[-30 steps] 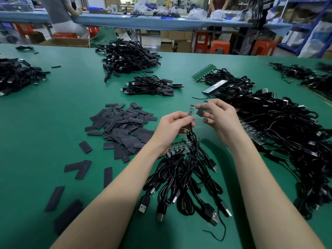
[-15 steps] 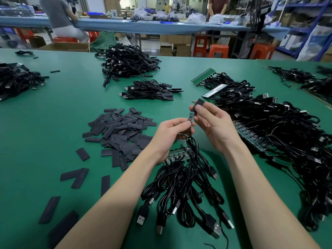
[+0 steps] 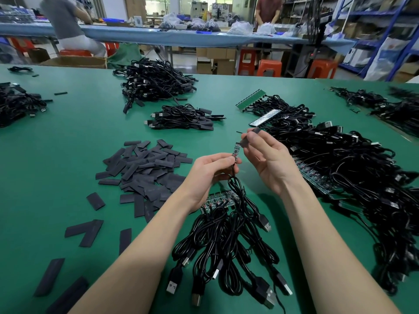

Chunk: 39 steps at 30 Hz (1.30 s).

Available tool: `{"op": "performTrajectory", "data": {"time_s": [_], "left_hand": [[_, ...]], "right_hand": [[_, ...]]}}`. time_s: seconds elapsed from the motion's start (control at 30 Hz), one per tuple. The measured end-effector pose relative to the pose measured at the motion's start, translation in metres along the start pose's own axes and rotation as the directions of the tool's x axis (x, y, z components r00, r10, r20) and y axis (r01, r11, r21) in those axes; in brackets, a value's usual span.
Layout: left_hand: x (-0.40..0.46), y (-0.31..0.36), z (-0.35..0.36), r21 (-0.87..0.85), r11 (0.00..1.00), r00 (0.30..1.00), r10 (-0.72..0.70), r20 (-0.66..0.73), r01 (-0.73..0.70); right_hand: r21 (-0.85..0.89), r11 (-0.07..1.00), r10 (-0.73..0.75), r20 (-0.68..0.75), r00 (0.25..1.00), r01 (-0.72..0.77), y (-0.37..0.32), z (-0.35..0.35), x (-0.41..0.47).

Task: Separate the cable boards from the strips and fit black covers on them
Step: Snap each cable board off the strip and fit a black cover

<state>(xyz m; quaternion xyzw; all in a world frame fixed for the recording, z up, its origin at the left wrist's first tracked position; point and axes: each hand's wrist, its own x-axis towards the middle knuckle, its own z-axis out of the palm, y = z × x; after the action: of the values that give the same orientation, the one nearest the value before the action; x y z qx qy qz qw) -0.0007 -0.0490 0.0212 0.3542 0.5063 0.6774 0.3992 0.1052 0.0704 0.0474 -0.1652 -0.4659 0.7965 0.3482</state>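
Cover alignment over separated board

USB cables (image 3: 226, 250) lie nearest on the bench (image 3: 68, 137), slack for lifting. Left hand (image 3: 209, 171) pinches the cable board (image 3: 235, 151) upright; right hand (image 3: 267, 159) pinches a black cover (image 3: 246, 141) beside its tip, presumably for sleeving. Spare covers (image 3: 147, 171) lie left within reach.

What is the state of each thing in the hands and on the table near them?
Left hand: pinches the small board, upright.
Small board: separated, bare, no cover yet.
Right hand: pinches a black cover beside the board.
Black cover: not yet fitted.
Strip: on the table, cables attached.
Cover pile: loose, unused.
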Motion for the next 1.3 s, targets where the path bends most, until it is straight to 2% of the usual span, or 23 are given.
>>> {"op": "performTrajectory", "data": {"time_s": [0.2,0.4,0.7,0.87,1.03,1.13,1.3], "left_hand": [[0.0,0.0,-0.003,-0.007,1.0,1.0,-0.012,0.028,0.012],[-0.001,0.0,-0.004,0.021,1.0,0.999,-0.015,0.044,0.014],[-0.001,0.0,-0.006,0.09,0.996,0.991,-0.031,0.133,0.019],[-0.002,0.001,-0.007,0.095,0.995,0.979,-0.039,0.199,0.02],[-0.002,0.0,-0.007,0.115,0.993,0.973,-0.039,0.228,0.013],[-0.001,-0.001,-0.008,0.118,0.993,0.974,-0.039,0.222,0.012],[-0.001,-0.001,-0.01,0.083,0.996,0.978,-0.036,0.207,0.019]], "right_hand": [[0.009,0.999,-0.037,-0.007,0.999,0.038,0.003,0.003,-0.002],[-0.105,0.993,-0.06,-0.018,0.998,0.058,0.0,-0.001,-0.002],[-0.195,0.979,0.078,0.093,0.993,-0.058,-0.012,-0.012,-0.004],[-0.278,0.952,0.184,0.178,0.967,-0.129,-0.02,-0.021,-0.006],[-0.295,0.943,0.227,0.238,0.944,-0.152,-0.026,-0.028,-0.007],[-0.326,0.939,0.21,0.279,0.937,-0.113,-0.028,-0.028,-0.009],[-0.293,0.955,0.117,0.229,0.966,-0.046,-0.018,-0.022,-0.01]]}}
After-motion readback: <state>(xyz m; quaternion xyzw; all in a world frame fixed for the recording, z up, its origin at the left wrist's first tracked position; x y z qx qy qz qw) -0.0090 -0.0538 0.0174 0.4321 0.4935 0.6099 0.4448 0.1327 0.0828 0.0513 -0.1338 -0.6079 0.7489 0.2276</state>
